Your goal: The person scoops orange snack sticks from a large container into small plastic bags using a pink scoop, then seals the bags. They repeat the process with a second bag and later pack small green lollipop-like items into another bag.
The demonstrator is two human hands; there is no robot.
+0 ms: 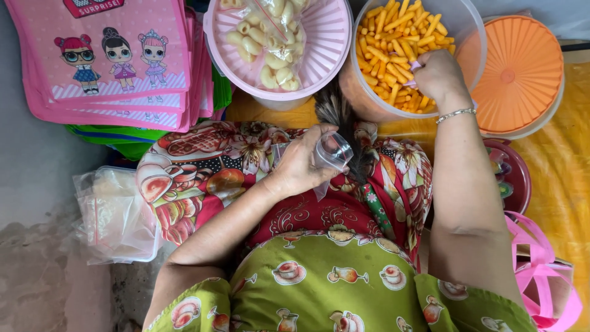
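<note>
My left hand (pixel 302 165) holds a small clear plastic bag (pixel 332 152) open over my lap. My right hand (pixel 437 75), with a silver bracelet on the wrist, reaches into a big clear tub (pixel 472 43) full of orange stick snacks (pixel 393 43) and grips a small pink scoop (pixel 415 66) that is mostly hidden under the fingers. My lap is covered by red floral cloth (pixel 246 166) and a green patterned garment.
A pink basket (pixel 319 55) at top centre holds a bag of pale puffed snacks (pixel 270 43). An orange lid (pixel 519 74) lies at right, pink cartoon bags (pixel 110 55) at top left, a stack of clear bags (pixel 117 215) at left, pink plastic items (pixel 544 276) at bottom right.
</note>
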